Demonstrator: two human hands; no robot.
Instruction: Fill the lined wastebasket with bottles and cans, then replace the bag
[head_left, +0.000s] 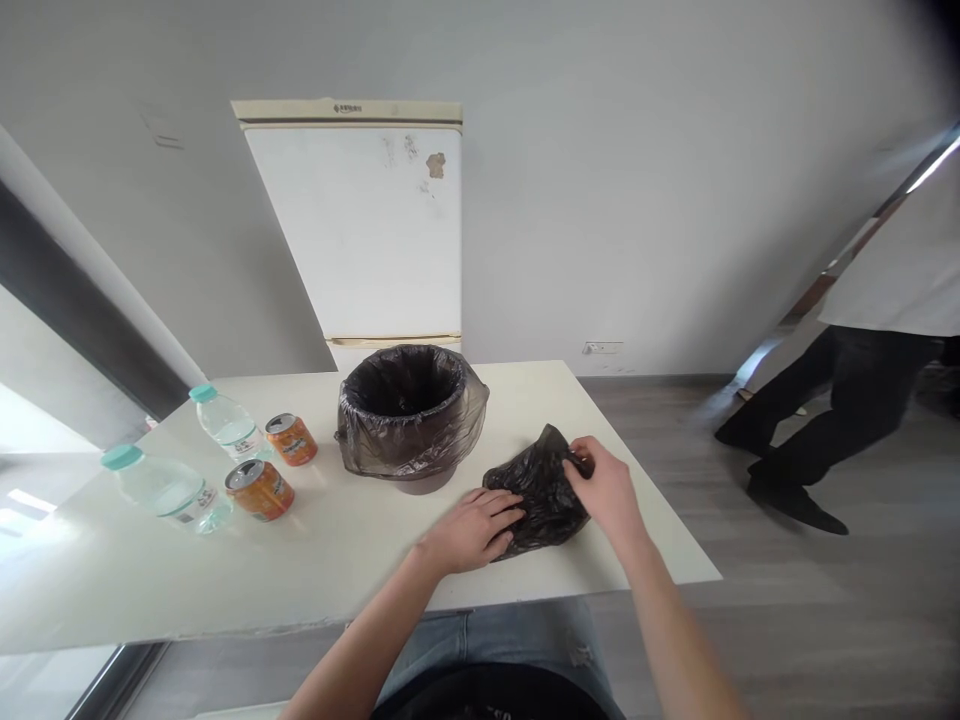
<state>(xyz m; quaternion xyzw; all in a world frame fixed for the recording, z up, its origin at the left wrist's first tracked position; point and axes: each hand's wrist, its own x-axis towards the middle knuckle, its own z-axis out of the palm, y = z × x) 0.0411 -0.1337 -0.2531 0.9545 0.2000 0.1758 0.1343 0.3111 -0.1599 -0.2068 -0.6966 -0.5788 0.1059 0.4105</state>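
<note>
A crumpled black plastic bag (544,500) lies on the white table (315,580) in front of me, toward the right end. My left hand (474,530) rests on the bag's left side, its fingers stretched out over the plastic. At the bag's upper right, my right hand (600,480) pinches a gathered bit of it between thumb and fingers. Just beyond and left of my hands stands a trash can (424,482), with a dark, see-through trash bag (412,435) lining it and folded over its rim.
Two orange cans (262,490) and two clear bottles (169,490) with teal caps stand on the table's left part. Behind the table is a white refrigerator (375,220) against the wall. A person in dark trousers (855,400) is on the floor at right.
</note>
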